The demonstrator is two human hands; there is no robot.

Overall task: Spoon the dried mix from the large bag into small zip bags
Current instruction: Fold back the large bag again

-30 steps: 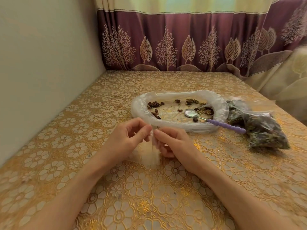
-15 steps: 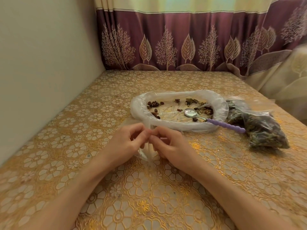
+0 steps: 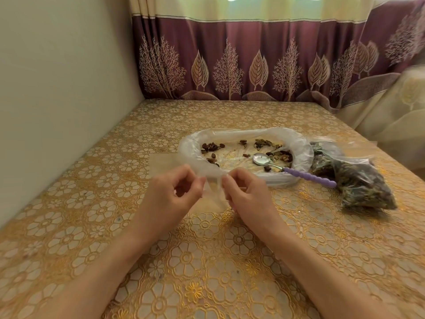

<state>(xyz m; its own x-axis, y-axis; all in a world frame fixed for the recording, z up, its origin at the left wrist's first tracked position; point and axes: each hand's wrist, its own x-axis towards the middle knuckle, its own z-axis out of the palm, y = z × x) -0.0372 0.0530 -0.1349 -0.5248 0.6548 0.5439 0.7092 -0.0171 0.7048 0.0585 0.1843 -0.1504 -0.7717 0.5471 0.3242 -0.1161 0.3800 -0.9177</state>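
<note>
- The small zip bag, clear and hard to make out, hangs at frame centre between both hands, its mouth up, likely being pulled apart for filling.
- The left hand pinches one lip between thumb and forefinger; the other fingers curl loosely.
- The right hand pinches the opposite lip the same way.
- Just behind, the large bag, rim rolled down, holds scattered dried mix. The spoon rests in it, purple handle over the right edge within reach.
- Filled bags lie to the right.
</note>
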